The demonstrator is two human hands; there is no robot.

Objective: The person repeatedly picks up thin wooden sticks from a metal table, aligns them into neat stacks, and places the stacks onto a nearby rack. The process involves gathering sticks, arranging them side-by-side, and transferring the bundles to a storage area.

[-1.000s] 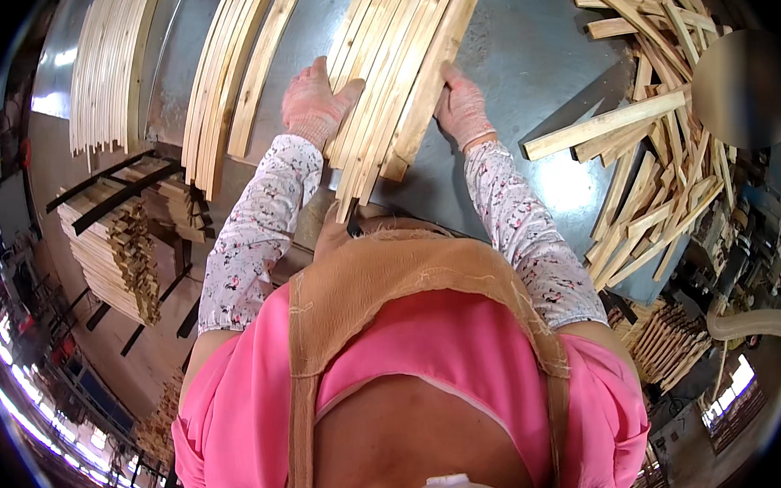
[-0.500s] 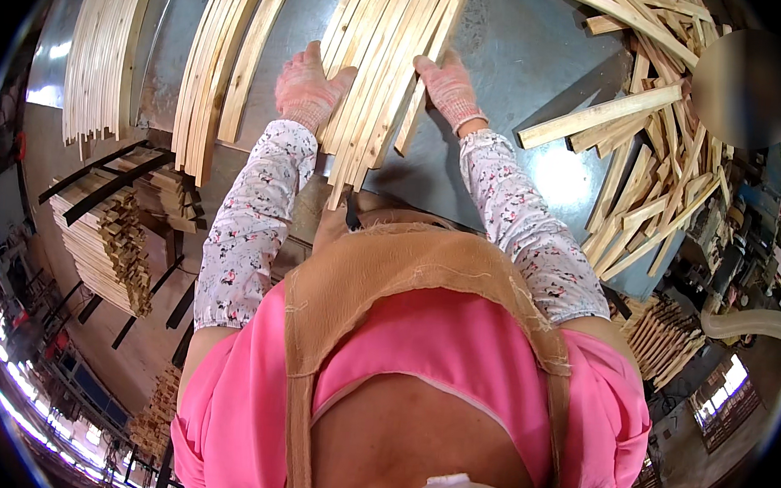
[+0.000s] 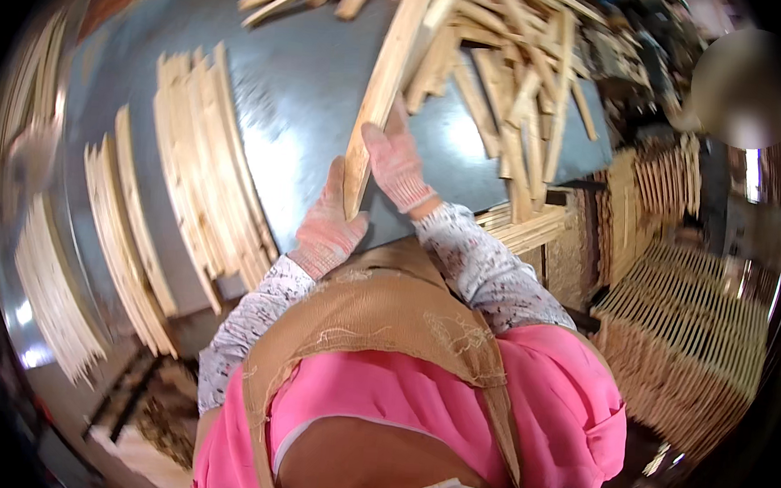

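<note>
A light wooden strip [image 3: 389,78] is tilted up in front of me, its near end between my two gloved hands. My left hand [image 3: 331,227] closes on that near end from the left and below. Slightly farther along, my right hand [image 3: 397,159] grips the strip's right side, thumb on its edge. Past the right hand lies a jumbled heap of loose strips [image 3: 523,91], partly hidden behind the held one. Left of my hands, a row of strips [image 3: 206,157] lies side by side on the grey metal table [image 3: 305,105].
Farther left on the table are a narrower group of strips [image 3: 122,245] and another bundle [image 3: 57,286]. Stacked slatted wood [image 3: 684,338] stands at the right, beyond the table edge. A blurred pale shape [image 3: 37,151] at the far left cannot be made out.
The view has turned right. Both hands have left the row of strips, which now lies to my left, and hold a single strip near the loose heap.
</note>
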